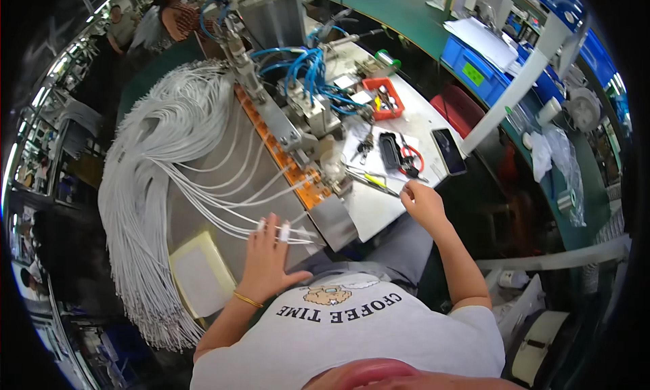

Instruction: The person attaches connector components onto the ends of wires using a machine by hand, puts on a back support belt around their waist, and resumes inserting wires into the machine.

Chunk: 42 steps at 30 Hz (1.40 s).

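Observation:
My left hand [267, 258] lies with its fingers stretched out and thumb apart, white wraps round two of its fingers. It rests over the loose ends of several white cables [203, 195]; whether it presses on them I cannot tell. These cables run from a big white bundle [152, 133] at the left toward an orange strip fixture [271, 153]. At the white table's front edge, my right hand [423, 204] is closed, its fingers curled in; what they hold, if anything, is hidden. Close beside it lies a thin tool with a yellow part [376, 180].
Behind the fixture stands a metal machine [308, 109] with blue air tubes [305, 68]. On the white table are a red tray [384, 97], red-handled scissors [412, 161] and a phone [448, 151]. A yellow-edged pad [203, 275] lies left; blue bins [474, 65] stand far right.

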Each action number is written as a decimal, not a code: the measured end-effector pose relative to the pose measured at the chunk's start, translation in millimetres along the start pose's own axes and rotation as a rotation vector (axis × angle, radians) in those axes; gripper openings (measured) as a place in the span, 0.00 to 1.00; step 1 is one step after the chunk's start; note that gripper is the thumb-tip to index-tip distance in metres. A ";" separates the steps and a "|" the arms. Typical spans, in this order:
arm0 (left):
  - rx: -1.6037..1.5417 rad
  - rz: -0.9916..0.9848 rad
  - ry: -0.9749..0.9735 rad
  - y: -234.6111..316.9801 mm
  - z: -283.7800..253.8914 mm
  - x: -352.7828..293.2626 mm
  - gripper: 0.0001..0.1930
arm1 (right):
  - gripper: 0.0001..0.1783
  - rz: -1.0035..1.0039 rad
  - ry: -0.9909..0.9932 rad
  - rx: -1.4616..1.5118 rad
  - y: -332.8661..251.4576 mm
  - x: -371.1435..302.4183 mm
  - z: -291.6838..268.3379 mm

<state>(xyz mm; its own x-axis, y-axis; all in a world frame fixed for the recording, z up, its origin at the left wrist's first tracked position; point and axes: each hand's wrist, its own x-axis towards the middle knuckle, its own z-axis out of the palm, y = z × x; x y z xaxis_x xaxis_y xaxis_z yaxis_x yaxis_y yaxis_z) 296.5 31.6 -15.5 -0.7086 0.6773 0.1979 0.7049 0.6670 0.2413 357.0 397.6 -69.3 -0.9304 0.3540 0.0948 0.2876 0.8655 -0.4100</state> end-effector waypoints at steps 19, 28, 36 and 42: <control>-0.203 -0.045 -0.197 -25.1 4.4 -7.4 0.47 | 0.06 -0.018 0.306 0.536 -5.8 35.6 22.5; 0.066 -0.008 -0.296 -6.2 -17.8 -13.8 0.41 | 0.04 -0.312 0.319 0.597 -50.3 21.6 21.4; 0.170 -0.014 -0.056 -11.2 3.7 -50.7 0.30 | 0.06 -0.592 0.325 0.539 -70.8 8.7 8.1; 0.071 -0.130 0.133 -8.6 12.4 -75.1 0.17 | 0.06 -0.572 0.356 0.436 -52.7 10.7 -4.0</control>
<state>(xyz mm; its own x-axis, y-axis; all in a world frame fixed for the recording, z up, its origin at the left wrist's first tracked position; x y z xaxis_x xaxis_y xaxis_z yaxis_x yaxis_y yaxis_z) 344.0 -21.2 -44.2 -0.7887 0.5399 0.2939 0.6040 0.7697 0.2069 332.8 357.2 -43.0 -0.7571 0.0528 0.6511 -0.3954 0.7564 -0.5211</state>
